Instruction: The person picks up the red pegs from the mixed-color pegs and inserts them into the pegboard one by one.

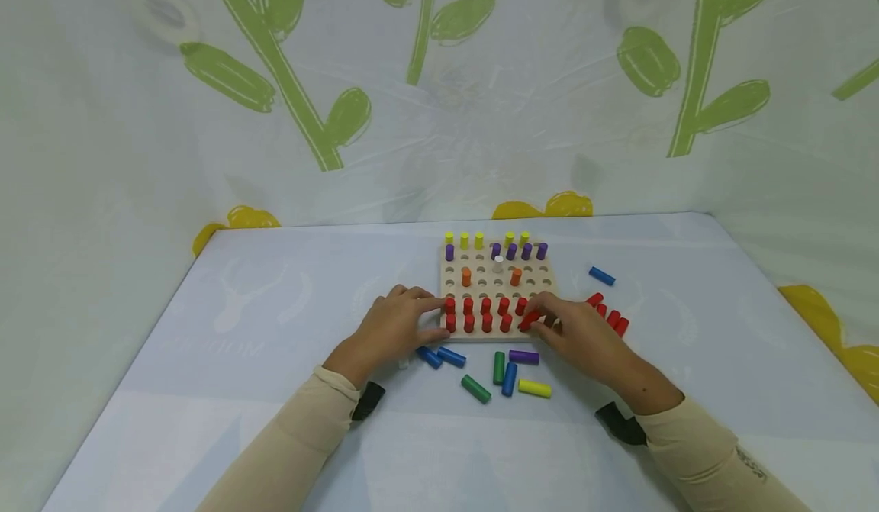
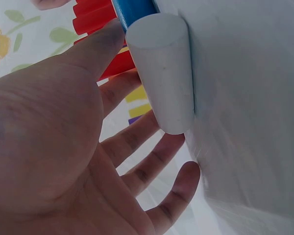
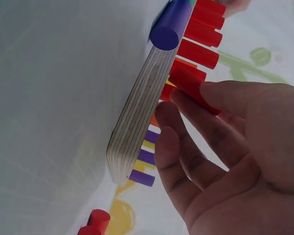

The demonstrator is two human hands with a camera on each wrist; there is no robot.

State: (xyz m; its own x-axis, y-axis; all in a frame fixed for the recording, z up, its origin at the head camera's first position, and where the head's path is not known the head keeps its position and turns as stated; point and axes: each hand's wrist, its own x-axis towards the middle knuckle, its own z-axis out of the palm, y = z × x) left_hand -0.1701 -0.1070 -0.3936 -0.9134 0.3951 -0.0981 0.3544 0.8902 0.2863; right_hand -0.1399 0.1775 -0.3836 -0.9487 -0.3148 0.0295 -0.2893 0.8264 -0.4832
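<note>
A wooden pegboard lies on the table, with two rows of upright red pegs along its near side. My right hand pinches a red peg between thumb and fingers, tilted over the board's near right corner. At the left edge of the board rests my left hand, its index fingertip right at the end red peg and its thumb by the near corner. It grips nothing. In the left wrist view a white peg lies close before the fingers of that hand.
Yellow, purple, orange and white pegs stand farther back on the board. Loose blue, green, purple and yellow pegs lie in front. Several red pegs and a blue peg lie right.
</note>
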